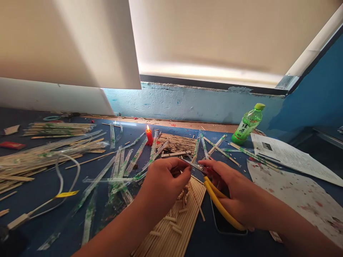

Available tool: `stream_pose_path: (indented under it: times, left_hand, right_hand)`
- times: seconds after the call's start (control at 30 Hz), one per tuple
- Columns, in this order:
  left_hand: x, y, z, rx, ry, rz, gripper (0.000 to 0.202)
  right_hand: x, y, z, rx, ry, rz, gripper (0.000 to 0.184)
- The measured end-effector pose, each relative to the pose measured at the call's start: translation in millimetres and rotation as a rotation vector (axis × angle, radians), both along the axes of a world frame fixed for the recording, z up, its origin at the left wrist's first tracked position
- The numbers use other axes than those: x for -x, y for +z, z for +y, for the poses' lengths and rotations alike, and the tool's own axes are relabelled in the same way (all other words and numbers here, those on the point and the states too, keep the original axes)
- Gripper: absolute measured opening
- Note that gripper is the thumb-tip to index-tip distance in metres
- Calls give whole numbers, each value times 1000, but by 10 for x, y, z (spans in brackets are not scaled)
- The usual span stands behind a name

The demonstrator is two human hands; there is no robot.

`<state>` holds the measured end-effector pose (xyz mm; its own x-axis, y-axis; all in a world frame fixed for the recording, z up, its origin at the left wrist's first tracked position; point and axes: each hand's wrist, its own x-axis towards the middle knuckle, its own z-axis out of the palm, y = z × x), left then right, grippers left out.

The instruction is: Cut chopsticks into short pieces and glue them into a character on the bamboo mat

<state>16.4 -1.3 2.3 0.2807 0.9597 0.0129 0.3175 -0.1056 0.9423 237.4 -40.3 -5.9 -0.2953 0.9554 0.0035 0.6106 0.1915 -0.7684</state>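
My right hand point(233, 192) is wrapped round pliers with yellow handles point(214, 196), their metal jaws pointing left toward my other hand. Thumb and fingers of my left hand point(163, 185) are pinched together on a thin chopstick point(192, 165), which reaches to the jaws; its far end is partly hidden. Below both hands lies a flat panel of wooden chopsticks set side by side point(187, 221). Several short cut pieces point(174, 225) and one loose stick point(197, 201) rest on it. A dark phone point(227, 223) lies under the pliers.
A lit red candle point(149, 137) stands behind my left hand, near a second stick panel point(178, 142). Clear wrappers point(118, 175) and bundled chopsticks point(59, 129) cover the left side, with a white cable point(60, 175). At right are a green bottle point(248, 125) and papers point(294, 157).
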Motion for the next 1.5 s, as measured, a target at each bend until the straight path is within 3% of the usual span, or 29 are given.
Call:
stream_pose_path:
  times: [0.17, 0.4, 0.77, 1.13, 1.27, 1.4, 1.5]
  left_hand:
    - [-5, -10, -9, -45, -6, 31, 18]
    - [-14, -10, -23, -186, 48, 160, 15]
    - [-10, -45, -38, -212, 56, 160, 14]
    - [-16, -50, -61, -261, 31, 227, 16]
    - [-18, -40, -14, -94, 27, 10, 16]
    - [-26, 12, 46, 302, -35, -367, 19]
    - [-24, -7, 69, 542, -109, -594, 18]
  right_hand:
    - [28, -55, -17, -1, 1, 47, 74]
    - [151, -6, -68, -56, -65, -70, 64]
    - [201, -6, -80, -101, -51, -227, 60]
    - [269, -20, -76, -152, -26, -243, 25]
    - [212, 44, -13, -87, 4, -121, 19]
    - [155, 66, 36, 21, 83, 39, 17]
    - [158, 49, 42, 36, 101, 18, 12]
